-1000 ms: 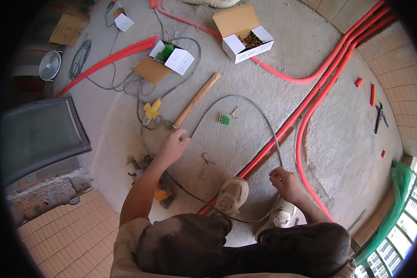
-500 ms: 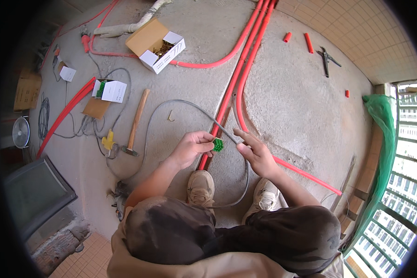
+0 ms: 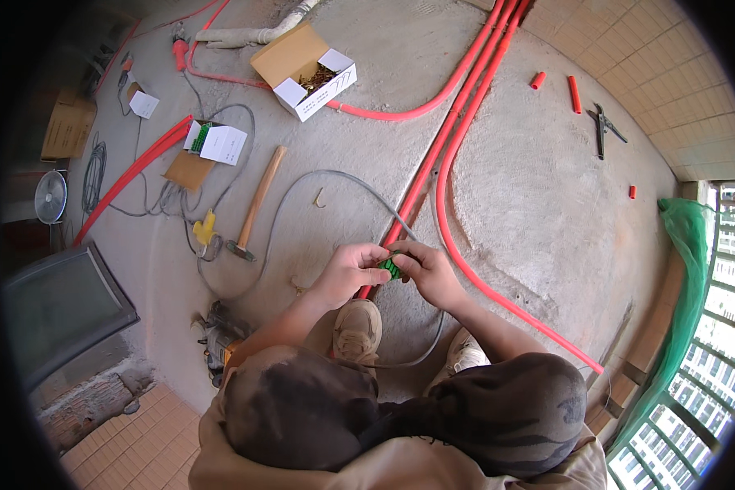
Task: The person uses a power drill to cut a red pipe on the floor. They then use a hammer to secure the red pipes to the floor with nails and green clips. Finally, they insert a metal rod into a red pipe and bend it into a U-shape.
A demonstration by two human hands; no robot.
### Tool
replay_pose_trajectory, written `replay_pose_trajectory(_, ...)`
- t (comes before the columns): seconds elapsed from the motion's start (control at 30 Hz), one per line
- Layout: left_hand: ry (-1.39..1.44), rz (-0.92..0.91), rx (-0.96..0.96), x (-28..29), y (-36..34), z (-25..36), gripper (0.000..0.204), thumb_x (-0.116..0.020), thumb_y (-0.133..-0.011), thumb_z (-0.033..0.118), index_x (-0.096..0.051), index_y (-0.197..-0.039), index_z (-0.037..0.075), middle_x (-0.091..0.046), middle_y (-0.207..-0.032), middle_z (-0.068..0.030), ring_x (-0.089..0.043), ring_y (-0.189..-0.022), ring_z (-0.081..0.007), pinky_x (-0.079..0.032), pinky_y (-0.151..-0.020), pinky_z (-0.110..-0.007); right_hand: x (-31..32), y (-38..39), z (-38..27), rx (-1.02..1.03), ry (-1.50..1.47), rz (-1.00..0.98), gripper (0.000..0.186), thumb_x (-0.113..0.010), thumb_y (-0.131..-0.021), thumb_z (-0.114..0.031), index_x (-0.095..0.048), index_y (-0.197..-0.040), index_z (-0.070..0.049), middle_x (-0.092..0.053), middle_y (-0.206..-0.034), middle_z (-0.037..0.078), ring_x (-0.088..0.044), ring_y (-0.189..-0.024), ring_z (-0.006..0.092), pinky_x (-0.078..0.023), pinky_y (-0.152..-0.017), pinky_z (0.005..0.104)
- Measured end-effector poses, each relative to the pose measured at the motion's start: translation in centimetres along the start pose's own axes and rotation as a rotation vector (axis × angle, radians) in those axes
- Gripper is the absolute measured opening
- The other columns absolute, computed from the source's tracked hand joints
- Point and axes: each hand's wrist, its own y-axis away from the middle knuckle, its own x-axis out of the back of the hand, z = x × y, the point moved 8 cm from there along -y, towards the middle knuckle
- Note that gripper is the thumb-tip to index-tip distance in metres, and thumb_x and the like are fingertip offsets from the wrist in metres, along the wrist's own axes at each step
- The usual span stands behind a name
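Note:
Both hands meet over the red pipes, in front of my shoes. My left hand (image 3: 345, 276) is closed in a pinch on a small cluster of green plastic wall plugs (image 3: 389, 267). From the other side, the fingers of my right hand (image 3: 434, 276) are closed on the same cluster, thumb and fingertips against it. The fingers partly cover the plugs, so their number cannot be told. A grey cable (image 3: 290, 189) loops around behind and below the hands. Ahead and to the left, a small brass-coloured hook (image 3: 319, 198) lies on the concrete.
At the left lie a wooden-handled hammer (image 3: 261, 196), an open white box (image 3: 225, 147) with green plugs, and a yellow connector (image 3: 207, 229). Farther ahead stands a box (image 3: 329, 91) of brass-coloured hardware. Red pipes (image 3: 498, 290) cross the floor; a power tool (image 3: 220, 336) sits beside my left knee.
My right hand has moved left onto the green wall plugs, and its fingers have closed there. The left hand keeps its hold. The view has shifted slightly.

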Motion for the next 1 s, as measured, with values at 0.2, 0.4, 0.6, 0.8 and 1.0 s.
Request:
replay_pose_trajectory(0.2, 0.13, -0.247, 0.048, 2.5, -0.9, -0.6, 0.029, -0.069, -0.084, -0.006, -0.066, -0.113, -0.004, -0.071, -0.103, -0.0073, -0.066, -0.091, -0.0142, -0.053, -0.084, -0.029, 2.2, -0.3, 2.9, -0.248, -0.696, -0.092, 0.011, -0.073, -0.091, -0.007, -0.073, -0.1, 0.0, -0.069, -0.083, 0.004, -0.063, -0.072, 0.0124, -0.051, -0.067, 0.0267)
replay_pose_trajectory(0.4, -0.795, 0.237, 0.142, 15.0, -1.0, -1.1, 0.022, -0.075, -0.081, 0.006, -0.071, -0.101, -0.001, -0.072, -0.088, -0.0089, -0.067, -0.08, -0.015, -0.052, -0.072, -0.03, 21.2, -3.2, 5.7, 0.032, 0.012, 0.667, 0.015, -0.071, -0.09, -0.009, -0.075, -0.098, 0.004, -0.068, -0.078, 0.003, -0.059, -0.067, 0.0097, -0.05, -0.061, 0.026)
replay_pose_trajectory(0.6, -1.035, 0.666, -0.153, 17.0, -1.3, 1.4, 0.018, -0.075, -0.081, 0.012, -0.068, -0.088, -0.003, -0.07, -0.082, -0.0154, -0.067, -0.075, -0.0262, -0.052, -0.071, -0.038, 27.1, -0.2, 1.2, 0.012, 0.574, 0.827, 0.047, -0.072, -0.091, -0.017, -0.06, -0.132, 0.002, -0.065, -0.116, 0.014, -0.063, -0.071, 0.0162, -0.053, -0.07, 0.0321)
replay_pose_trajectory(0.8, -1.093, 0.71, 0.068, 18.0, 1.2, 5.0, 0.024, -0.071, -0.086, 0.015, -0.067, -0.103, -0.001, -0.067, -0.101, -0.0175, -0.067, -0.093, -0.0287, -0.052, -0.081, -0.04, 23.3, 9.0, 1.5, -0.044, 0.717, 0.693, 0.039, -0.071, -0.09, -0.014, -0.061, -0.126, -0.001, -0.059, -0.121, 0.016, -0.064, -0.083, 0.0223, -0.052, -0.075, 0.0335)
replay_pose_trajectory(1.0, -1.579, 1.364, 0.36, 31.8, 5.5, 3.6, 0.036, -0.062, -0.087, 0.017, -0.056, -0.118, -0.002, -0.061, -0.12, -0.0229, -0.058, -0.115, -0.043, -0.049, -0.094, -0.051, 25.7, 26.5, 9.2, -0.222, 0.554, 0.88, 0.023, -0.065, -0.088, -0.005, -0.068, -0.11, 0.0, -0.063, -0.108, 0.011, -0.059, -0.076, 0.017, -0.048, -0.068, 0.0293)
